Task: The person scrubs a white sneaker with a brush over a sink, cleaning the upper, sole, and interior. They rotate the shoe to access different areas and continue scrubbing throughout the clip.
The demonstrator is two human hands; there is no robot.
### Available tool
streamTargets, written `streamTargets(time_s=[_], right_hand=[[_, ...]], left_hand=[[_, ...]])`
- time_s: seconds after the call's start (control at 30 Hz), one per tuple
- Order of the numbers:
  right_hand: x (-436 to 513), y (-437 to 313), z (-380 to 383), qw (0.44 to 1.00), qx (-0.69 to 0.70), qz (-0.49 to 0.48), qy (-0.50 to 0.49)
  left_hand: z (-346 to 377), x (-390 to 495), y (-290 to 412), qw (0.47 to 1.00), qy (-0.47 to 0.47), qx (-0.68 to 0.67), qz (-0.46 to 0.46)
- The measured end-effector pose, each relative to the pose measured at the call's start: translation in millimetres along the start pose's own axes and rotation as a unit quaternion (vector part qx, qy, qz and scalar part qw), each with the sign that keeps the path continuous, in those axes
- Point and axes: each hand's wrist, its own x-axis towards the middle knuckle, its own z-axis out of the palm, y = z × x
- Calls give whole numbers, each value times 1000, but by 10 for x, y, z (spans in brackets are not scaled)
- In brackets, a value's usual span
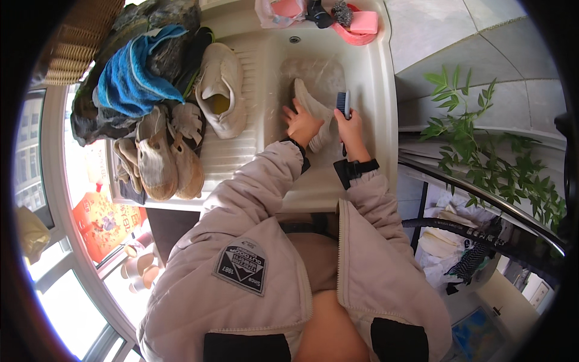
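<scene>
A white shoe [315, 106] lies on its side in the basin of a laundry sink [371, 59], where shallow, cloudy water shows. My left hand [302, 123] is spread with its fingers apart over the shoe's left side; whether it presses on the shoe is hard to tell. In my right hand [351, 129] is a scrubbing brush [344, 105] with dark bristles facing left, held upright just to the right of the shoe. The matching white shoe [220, 90] stands on the ribbed washboard to the left of the basin.
Worn beige shoes [157, 158] and a blue towel [135, 77] on a dark rock [86, 108] crowd the left side. Pink soap [363, 22], a steel scourer [342, 13] and a red dish [355, 38] sit on the far rim. A leafy plant [479, 149] hangs at the right.
</scene>
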Motion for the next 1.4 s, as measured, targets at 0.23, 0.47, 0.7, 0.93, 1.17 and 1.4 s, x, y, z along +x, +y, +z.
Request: streamTargets(time_s=[0.23,0.47,0.7,0.93,1.17,1.4], right_hand=[[13,59,-287,974,205,84,-48],[60,35,-157,992,122,32,-20],[70,22,-178,985,173,0,-3],[136,50,-202,988,149,-41,19],[77,-76,-275,979,198,-44,-5],[-3,-180,-332,983,182,2,-26]], left_hand=[[241,193,-108,1000,2,0,-28],[810,454,198,975,98,200,-12],[1097,572,615,939,142,296,-102],[381,497,194,982,30,-157,-104],[-380,-245,166,992,114,-21,53],[-353,-379,202,989,113,65,71]])
